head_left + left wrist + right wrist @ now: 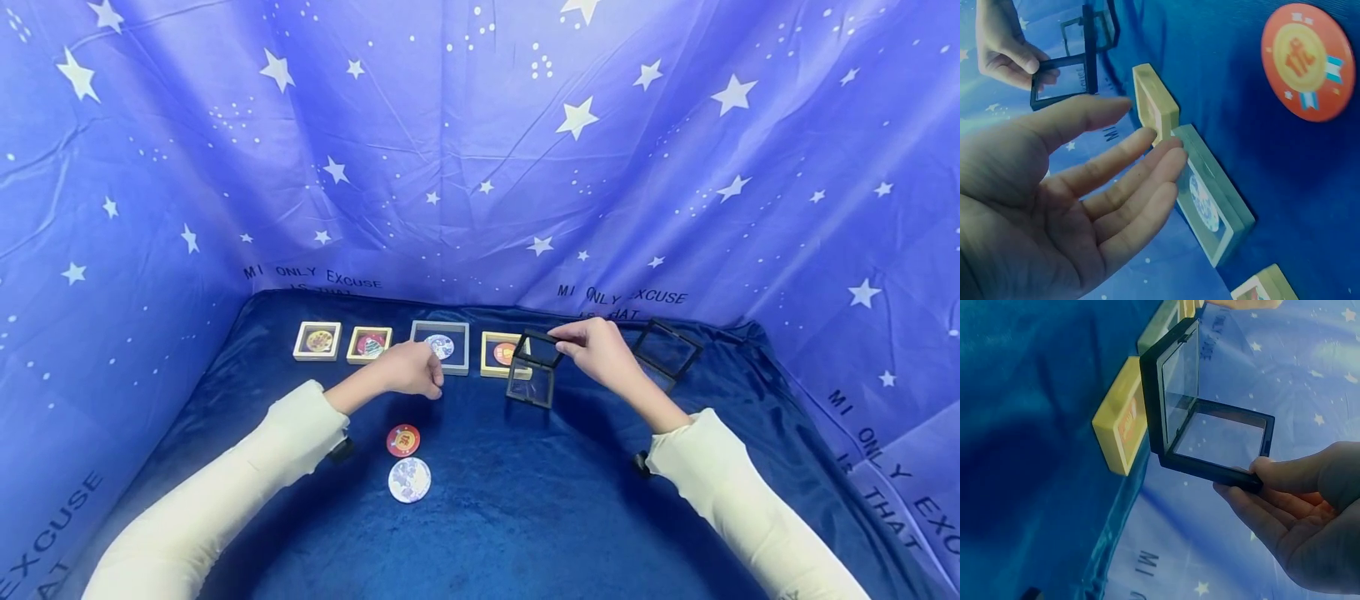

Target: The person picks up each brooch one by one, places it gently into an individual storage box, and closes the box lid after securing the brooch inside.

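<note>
Right grip [606, 354] pinched the black frame [1154, 403] by its edge, prob to avoid smudges; left grip [412, 368] was apart, empty.

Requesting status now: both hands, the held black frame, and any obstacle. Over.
Right hand pinching black frame near corner, frame hinged open. Left hand empty, fingers relaxed. No visible obstruction at either hand.

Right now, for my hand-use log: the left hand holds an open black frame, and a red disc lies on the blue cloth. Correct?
Not quite: the right hand holds the open black frame, as the right wrist view shows. A red disc lies on the blue cloth.
</note>
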The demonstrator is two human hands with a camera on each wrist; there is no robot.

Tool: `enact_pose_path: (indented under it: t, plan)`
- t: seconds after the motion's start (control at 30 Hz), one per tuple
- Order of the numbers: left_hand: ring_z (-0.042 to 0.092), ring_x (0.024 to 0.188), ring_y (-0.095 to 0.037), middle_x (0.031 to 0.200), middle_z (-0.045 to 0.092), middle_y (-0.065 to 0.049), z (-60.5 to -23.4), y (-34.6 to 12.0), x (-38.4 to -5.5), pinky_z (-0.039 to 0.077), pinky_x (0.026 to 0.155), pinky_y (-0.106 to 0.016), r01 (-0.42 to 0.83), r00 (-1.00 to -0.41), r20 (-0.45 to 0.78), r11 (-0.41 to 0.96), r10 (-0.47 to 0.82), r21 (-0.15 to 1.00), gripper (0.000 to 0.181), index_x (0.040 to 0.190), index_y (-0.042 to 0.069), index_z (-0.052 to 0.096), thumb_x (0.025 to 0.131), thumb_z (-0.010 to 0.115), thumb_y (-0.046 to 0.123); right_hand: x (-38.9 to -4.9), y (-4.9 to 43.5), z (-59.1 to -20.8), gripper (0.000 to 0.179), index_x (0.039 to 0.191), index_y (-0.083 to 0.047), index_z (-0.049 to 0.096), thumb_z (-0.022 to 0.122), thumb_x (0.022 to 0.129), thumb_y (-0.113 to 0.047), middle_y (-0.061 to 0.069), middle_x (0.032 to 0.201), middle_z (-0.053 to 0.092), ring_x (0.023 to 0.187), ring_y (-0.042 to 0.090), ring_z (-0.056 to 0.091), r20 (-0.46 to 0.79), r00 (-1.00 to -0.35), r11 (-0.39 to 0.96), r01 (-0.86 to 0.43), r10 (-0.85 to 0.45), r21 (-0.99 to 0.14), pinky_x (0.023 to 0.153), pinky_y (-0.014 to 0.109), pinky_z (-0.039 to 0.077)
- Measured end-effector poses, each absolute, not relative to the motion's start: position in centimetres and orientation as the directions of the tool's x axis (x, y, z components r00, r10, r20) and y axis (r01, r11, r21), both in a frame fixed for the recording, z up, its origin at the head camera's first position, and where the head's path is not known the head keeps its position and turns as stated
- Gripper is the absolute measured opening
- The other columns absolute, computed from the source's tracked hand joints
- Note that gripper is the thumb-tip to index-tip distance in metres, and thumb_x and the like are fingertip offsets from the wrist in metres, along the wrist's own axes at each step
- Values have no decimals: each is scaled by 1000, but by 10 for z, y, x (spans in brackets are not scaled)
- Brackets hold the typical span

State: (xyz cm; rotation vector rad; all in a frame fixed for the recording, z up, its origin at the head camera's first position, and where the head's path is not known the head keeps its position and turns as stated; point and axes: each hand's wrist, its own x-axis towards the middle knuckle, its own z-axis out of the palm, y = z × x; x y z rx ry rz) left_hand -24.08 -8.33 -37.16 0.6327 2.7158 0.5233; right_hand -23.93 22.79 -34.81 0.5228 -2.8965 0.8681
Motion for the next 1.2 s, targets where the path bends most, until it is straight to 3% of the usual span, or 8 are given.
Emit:
enact_pose_path:
  t: [0.27,0.47,0.57,0.8,1.2]
  plan:
    - [70,89,-16,97,77,-8,-374,-105,-229,56,81,-29,479,-735,-240,736,634,478,23,102,5,74,82,82,13,-234,216,-358,24,118,0,74,66,96,-2,21,113,75,87,27,74,142,-927,765,-368,-347,-528,64,31,49]
    - [71,100,-28,107,75,-13,-381,-117,-225,58,85,-31,552,-653,-194,635,733,541,28,107,1,73,81,83,7,-234,211,-364,22,116,0,75,67,95,0,21,107,77,67,15,63,139,-924,762,-375,-357,-528,59,30,46]
    - [70,103,-28,111,75,-12,-386,-120,-224,58,86,-31,542,-650,-212,641,730,544,33,109,2,72,78,84,3,-234,207,-368,22,114,0,76,68,94,1,20,104,77,64,14,59,146,-920,758,-384,-365,-527,57,29,45]
    - [66,108,-26,114,72,-9,-394,-122,-221,57,85,-32,510,-666,-271,690,695,514,42,111,6,72,72,87,-1,-232,200,-374,21,113,1,76,68,93,2,19,107,77,80,20,72,151,-909,747,-407,-389,-526,63,28,50]
    - [59,97,-19,100,63,-3,-398,-120,-216,50,85,-29,519,-633,-324,696,703,497,47,106,7,73,63,89,-5,-229,189,-384,21,112,0,77,69,93,1,18,107,77,91,25,76,121,-908,740,-399,-401,-542,72,35,59]
